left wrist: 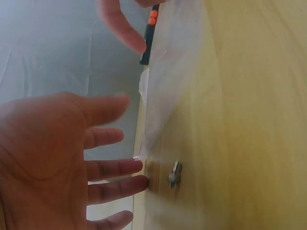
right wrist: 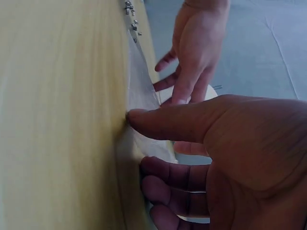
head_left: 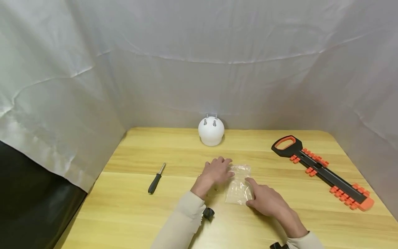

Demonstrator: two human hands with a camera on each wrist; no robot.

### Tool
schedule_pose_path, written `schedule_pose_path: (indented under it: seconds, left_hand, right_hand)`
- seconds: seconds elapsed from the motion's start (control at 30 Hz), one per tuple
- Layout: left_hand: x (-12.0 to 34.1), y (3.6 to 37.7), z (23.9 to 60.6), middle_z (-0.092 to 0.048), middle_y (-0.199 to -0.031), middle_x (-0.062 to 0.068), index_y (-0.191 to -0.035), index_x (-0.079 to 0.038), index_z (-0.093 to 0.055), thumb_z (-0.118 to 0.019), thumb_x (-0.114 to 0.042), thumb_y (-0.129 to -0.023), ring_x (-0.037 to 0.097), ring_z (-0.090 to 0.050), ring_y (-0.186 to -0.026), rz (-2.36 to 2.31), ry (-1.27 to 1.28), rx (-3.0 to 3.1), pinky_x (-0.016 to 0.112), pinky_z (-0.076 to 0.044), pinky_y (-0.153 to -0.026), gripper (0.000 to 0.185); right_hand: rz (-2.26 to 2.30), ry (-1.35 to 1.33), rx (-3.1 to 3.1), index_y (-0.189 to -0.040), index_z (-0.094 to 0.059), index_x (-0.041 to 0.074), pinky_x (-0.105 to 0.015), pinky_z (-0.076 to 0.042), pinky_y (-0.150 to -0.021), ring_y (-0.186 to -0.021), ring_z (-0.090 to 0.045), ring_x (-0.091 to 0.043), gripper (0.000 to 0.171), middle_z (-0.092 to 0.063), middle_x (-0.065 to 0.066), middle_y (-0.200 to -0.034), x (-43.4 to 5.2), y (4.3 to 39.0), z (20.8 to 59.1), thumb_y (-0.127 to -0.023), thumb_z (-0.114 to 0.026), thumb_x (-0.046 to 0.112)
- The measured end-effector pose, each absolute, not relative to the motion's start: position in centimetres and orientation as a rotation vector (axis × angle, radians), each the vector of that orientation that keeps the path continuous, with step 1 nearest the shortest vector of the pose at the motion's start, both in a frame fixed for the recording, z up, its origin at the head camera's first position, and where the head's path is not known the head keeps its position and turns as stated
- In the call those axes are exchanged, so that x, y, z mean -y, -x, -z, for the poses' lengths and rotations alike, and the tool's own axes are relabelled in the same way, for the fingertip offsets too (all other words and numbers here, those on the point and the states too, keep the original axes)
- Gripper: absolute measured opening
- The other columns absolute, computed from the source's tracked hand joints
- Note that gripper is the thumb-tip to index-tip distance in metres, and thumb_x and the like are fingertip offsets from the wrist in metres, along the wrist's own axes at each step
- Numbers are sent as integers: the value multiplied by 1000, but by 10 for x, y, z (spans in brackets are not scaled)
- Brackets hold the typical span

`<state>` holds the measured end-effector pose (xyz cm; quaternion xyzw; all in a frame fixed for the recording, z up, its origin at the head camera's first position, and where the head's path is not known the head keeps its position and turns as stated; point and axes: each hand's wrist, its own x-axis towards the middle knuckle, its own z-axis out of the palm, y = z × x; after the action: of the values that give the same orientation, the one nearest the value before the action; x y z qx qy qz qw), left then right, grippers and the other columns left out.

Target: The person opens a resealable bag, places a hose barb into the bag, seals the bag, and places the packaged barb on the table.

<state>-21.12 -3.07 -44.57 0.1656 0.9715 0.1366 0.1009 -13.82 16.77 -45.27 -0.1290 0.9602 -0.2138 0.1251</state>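
Observation:
A clear plastic bag (head_left: 238,188) lies flat on the table between the two hands. My left hand (head_left: 215,173) hovers at the bag's left edge; its fingers are spread and relaxed in the left wrist view, with nothing between them. Close below those fingers, a small metal piece (left wrist: 175,175) lies on the wood. On the bag's other side, my right hand (head_left: 267,200) touches the right edge. Its thumb (right wrist: 144,122) and bent fingers (right wrist: 156,167) stand apart over the bag in the right wrist view. Several small metal bits (right wrist: 134,24) lie beyond the bag.
A screwdriver (head_left: 157,178) with a black handle lies on the left of the table (head_left: 124,211). At the back stands a white rounded object (head_left: 211,133) with metal pegs on top. A long black and orange tool (head_left: 323,173) lies at right. Grey curtains (head_left: 217,79) surround the table.

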Motion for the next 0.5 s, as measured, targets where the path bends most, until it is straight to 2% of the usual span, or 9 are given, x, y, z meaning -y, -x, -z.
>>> schedule_pose_path:
  seconds: [0.1, 0.2, 0.3, 0.5]
  left_hand:
    - [27, 209, 450, -51, -138, 2, -144, -29, -42, -52, -42, -98, 22, -50, -125, -366, -479, -2886, 47, -40, -100, 48]
    - [25, 209, 454, -53, -133, 3, -141, -28, -45, -51, -36, -99, 21, -52, -122, -376, -464, -2900, 45, -41, -97, 44]
    - [25, 210, 455, -54, -129, 3, -140, -27, -47, -51, -34, -99, 21, -53, -118, -382, -447, -2917, 43, -41, -94, 42]
    - [27, 212, 451, -57, -125, 3, -137, -24, -51, -54, -35, -98, 20, -56, -113, -405, -397, -2920, 42, -40, -91, 40]
  right_hand:
    - [663, 361, -2764, -142, -42, 15, -32, -40, -61, -67, -50, -13, 72, -61, -1, -77, -166, 135, 456, -79, -77, 21]
    - [686, 356, -2747, -143, -41, 15, -31, -37, -59, -62, -47, -14, 71, -51, 0, -67, -165, 133, 457, -80, -74, 14]
    - [694, 364, -2767, -143, -41, 14, -31, -38, -62, -66, -48, -14, 69, -54, 0, -73, -166, 133, 454, -81, -70, 7]
    - [719, 371, -2790, -145, -38, 11, -26, -36, -55, -62, -45, -12, 65, -52, 2, -77, -172, 137, 450, -84, -58, -2]
